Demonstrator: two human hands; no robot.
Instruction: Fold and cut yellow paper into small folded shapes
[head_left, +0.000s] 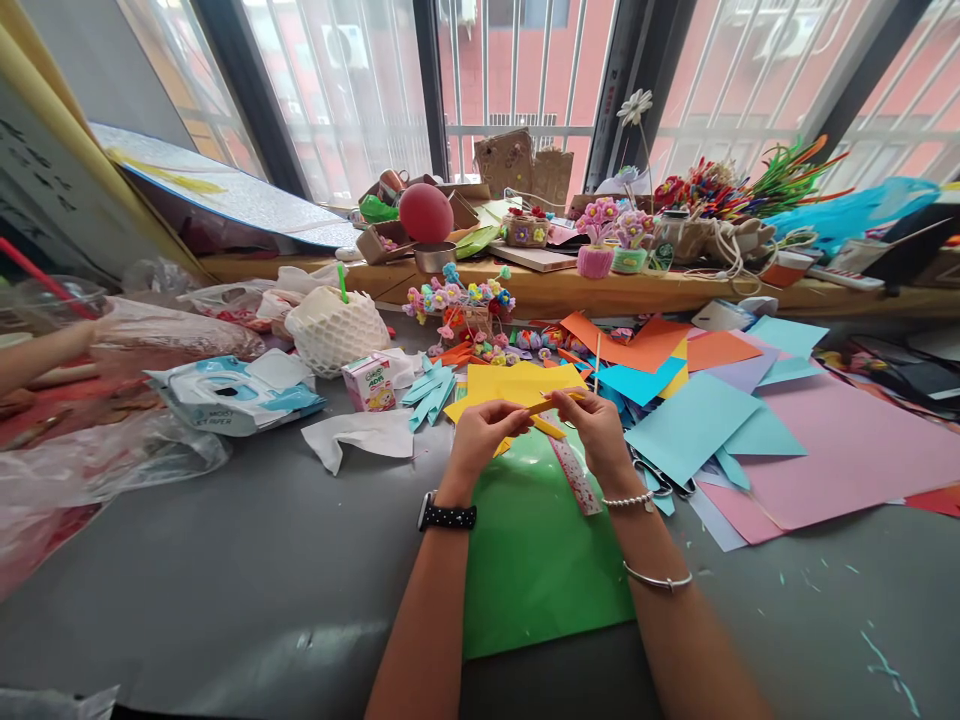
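Note:
Between my two hands stretches a narrow folded strip of yellow paper. My left hand pinches its left end, and my right hand grips the right end with bent fingers. Below them a green sheet lies on the grey table. A patterned ruler rests on that sheet, slanting under my right hand. Just beyond my hands is a stack of yellow paper, partly hidden by them. Scissors lie right of my right wrist, partly covered by light blue paper.
Pink sheets and orange paper spread to the right. Left are a wipes pack, a small pink box and a wrapped coconut. Craft flowers stand before the cluttered sill. Another person's arm reaches in at left.

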